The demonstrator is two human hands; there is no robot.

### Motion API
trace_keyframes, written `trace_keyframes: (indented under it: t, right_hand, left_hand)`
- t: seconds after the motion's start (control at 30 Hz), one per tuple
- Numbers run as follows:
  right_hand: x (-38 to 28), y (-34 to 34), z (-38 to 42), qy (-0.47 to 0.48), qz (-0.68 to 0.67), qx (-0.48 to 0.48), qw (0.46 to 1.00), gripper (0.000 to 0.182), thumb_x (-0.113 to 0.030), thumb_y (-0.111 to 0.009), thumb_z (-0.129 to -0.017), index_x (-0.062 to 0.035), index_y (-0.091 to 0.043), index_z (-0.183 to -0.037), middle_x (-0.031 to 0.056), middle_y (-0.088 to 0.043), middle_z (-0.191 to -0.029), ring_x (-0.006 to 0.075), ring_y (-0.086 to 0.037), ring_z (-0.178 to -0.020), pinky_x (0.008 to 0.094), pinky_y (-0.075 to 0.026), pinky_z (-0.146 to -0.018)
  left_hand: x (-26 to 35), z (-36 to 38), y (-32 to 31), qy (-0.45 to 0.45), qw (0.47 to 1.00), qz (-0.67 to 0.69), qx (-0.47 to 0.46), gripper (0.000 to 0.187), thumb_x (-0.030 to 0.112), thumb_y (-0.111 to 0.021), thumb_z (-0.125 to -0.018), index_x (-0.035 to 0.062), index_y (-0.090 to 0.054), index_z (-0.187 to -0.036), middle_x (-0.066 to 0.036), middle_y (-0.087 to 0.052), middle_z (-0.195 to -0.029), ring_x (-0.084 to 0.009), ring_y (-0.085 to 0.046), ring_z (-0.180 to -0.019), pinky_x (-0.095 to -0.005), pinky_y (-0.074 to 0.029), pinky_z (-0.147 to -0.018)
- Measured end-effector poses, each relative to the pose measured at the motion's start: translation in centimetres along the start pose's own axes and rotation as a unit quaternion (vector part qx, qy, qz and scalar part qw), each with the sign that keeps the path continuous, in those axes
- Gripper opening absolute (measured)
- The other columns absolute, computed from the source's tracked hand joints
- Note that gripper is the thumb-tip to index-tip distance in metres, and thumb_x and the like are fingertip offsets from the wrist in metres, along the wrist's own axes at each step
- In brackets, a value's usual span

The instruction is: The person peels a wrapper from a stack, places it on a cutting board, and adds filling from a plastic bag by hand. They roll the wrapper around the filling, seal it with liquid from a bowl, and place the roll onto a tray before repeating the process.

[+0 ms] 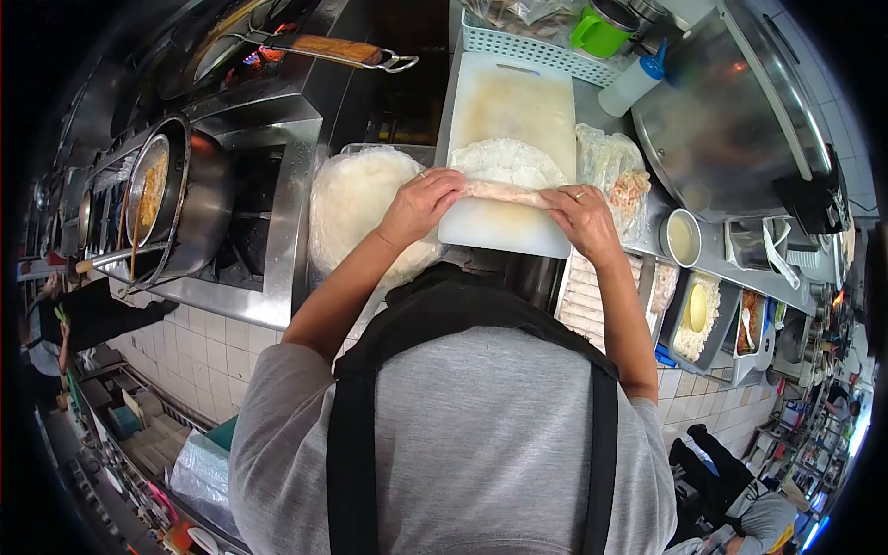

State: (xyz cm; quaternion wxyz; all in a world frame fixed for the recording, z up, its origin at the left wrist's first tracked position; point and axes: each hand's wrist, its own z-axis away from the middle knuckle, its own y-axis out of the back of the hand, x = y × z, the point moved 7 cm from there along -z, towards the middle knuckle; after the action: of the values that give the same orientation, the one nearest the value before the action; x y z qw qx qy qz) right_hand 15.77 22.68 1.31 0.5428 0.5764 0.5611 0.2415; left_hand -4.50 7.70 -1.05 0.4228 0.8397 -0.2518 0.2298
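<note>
A thin round wrapper lies on the white cutting board, its near part rolled into a long roll. My left hand grips the left end of this roll, fingers closed. At the right end my right hand has its fingers curled over the roll. To the left of the board is a large stack of round wrappers on plastic. A clear plastic bag with orange-white filling rests right of the board. Finished rolls lie in rows in a tray, partly hidden by my right forearm.
A large pot and a wood-handled pan stand on the stove at left. At right are a metal cup, a tub with a yellow scoop, a squeeze bottle and a big steel vessel. Other people are at both sides.
</note>
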Motion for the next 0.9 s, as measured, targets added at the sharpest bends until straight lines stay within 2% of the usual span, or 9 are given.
trace_keyframes:
  t: [0.13, 0.2, 0.3, 0.43, 0.53, 0.63, 0.7, 0.83, 0.9]
  right_hand:
    - [0.5, -0.2, -0.1, -0.003, -0.026, 0.013, 1.000, 0.028, -0.013, -0.072, -0.080, -0.0121, -0.072, -0.108, 0.0084, -0.067, -0.098, 0.0284, -0.060, -0.098, 0.0413, -0.046, -0.088]
    - [0.8, -0.2, -0.3, -0.002, -0.049, 0.018, 0.999, 0.028, -0.013, -0.071, -0.080, -0.0117, -0.072, -0.108, 0.0097, -0.067, -0.096, 0.0295, -0.061, -0.096, 0.0416, -0.047, -0.086]
    - [1.1, -0.3, -1.0, -0.015, -0.093, -0.045, 0.995, 0.028, -0.012, -0.070, -0.082, -0.0118, -0.071, -0.110, 0.0102, -0.066, -0.093, 0.0304, -0.061, -0.093, 0.0425, -0.047, -0.083]
    - [0.8, 0.2, -1.6, -0.028, -0.069, -0.071, 0.995, 0.026, -0.013, -0.066, -0.086, -0.0143, -0.070, -0.112, 0.0095, -0.066, -0.092, 0.0296, -0.062, -0.088, 0.0421, -0.045, -0.083]
    - [1.1, -0.2, -1.7, 0.001, -0.029, -0.059, 0.998, 0.024, -0.016, -0.062, -0.090, -0.0166, -0.070, -0.113, 0.0085, -0.066, -0.091, 0.0288, -0.062, -0.087, 0.0409, -0.044, -0.084]
    - [1.3, -0.5, -1.8, -0.011, 0.013, -0.072, 0.997, 0.023, -0.017, -0.059, -0.092, -0.0183, -0.071, -0.112, 0.0074, -0.067, -0.093, 0.0280, -0.062, -0.088, 0.0396, -0.043, -0.085]
    - [1.3, -0.6, -2.1, -0.014, 0.043, -0.070, 0.997, 0.024, -0.017, -0.059, -0.091, -0.0186, -0.071, -0.111, 0.0064, -0.067, -0.094, 0.0271, -0.062, -0.089, 0.0392, -0.044, -0.085]
    - [-0.8, 0.2, -2.9, 0.043, 0.086, 0.036, 0.995, 0.021, -0.015, -0.061, -0.088, -0.0149, -0.071, -0.106, 0.0049, -0.067, -0.095, 0.0246, -0.062, -0.091, 0.0376, -0.044, -0.085]
    - [-2.1, 0.4, -3.1, 0.099, 0.065, 0.069, 0.991, 0.019, -0.014, -0.063, -0.086, -0.0128, -0.071, -0.103, 0.0046, -0.067, -0.095, 0.0236, -0.062, -0.092, 0.0368, -0.044, -0.085]
  left_hand:
    - [0.0, -0.7, 0.0, 0.013, 0.998, 0.001, -0.063, 0.023, 0.004, -0.073, -0.080, 0.0040, -0.064, -0.101, -0.011, -0.068, -0.106, -0.0288, -0.063, -0.104, -0.0366, -0.050, -0.092]
    - [-0.9, -1.1, -0.1, 0.054, 0.994, 0.000, -0.099, 0.023, 0.007, -0.073, -0.081, 0.0050, -0.064, -0.102, -0.010, -0.067, -0.103, -0.0281, -0.063, -0.100, -0.0361, -0.050, -0.089]
    - [-2.0, -1.8, -0.3, 0.111, 0.982, 0.014, -0.149, 0.023, 0.012, -0.073, -0.083, 0.0062, -0.064, -0.103, -0.009, -0.067, -0.099, -0.0262, -0.063, -0.093, -0.0352, -0.050, -0.085]
    - [-3.1, -2.5, -0.5, 0.204, 0.953, 0.063, -0.214, 0.020, 0.016, -0.069, -0.087, 0.0084, -0.065, -0.105, -0.011, -0.064, -0.098, -0.0266, -0.063, -0.088, -0.0364, -0.050, -0.080]
    - [-2.9, -3.2, -0.3, 0.210, 0.949, 0.049, -0.228, 0.018, 0.017, -0.066, -0.089, 0.0072, -0.067, -0.104, -0.012, -0.063, -0.096, -0.0280, -0.063, -0.085, -0.0368, -0.050, -0.078]
    - [-3.1, -3.6, -0.3, 0.151, 0.967, 0.029, -0.204, 0.016, 0.013, -0.062, -0.092, 0.0039, -0.068, -0.104, -0.011, -0.063, -0.098, -0.0250, -0.062, -0.087, -0.0336, -0.049, -0.079]
    - [-3.4, -3.8, -0.5, 0.132, 0.970, 0.010, -0.204, 0.016, 0.012, -0.060, -0.093, 0.0039, -0.068, -0.105, -0.011, -0.062, -0.099, -0.0268, -0.062, -0.089, -0.0345, -0.050, -0.081]
    - [-3.4, -4.3, -0.8, 0.101, 0.980, -0.030, -0.168, 0.017, 0.008, -0.059, -0.092, 0.0041, -0.069, -0.104, -0.011, -0.062, -0.099, -0.0288, -0.062, -0.094, -0.0377, -0.050, -0.083]
    - [-2.3, -4.6, -0.6, 0.037, 0.987, -0.075, -0.138, 0.018, 0.007, -0.060, -0.090, 0.0049, -0.069, -0.104, -0.010, -0.063, -0.099, -0.0281, -0.062, -0.096, -0.0381, -0.050, -0.085]
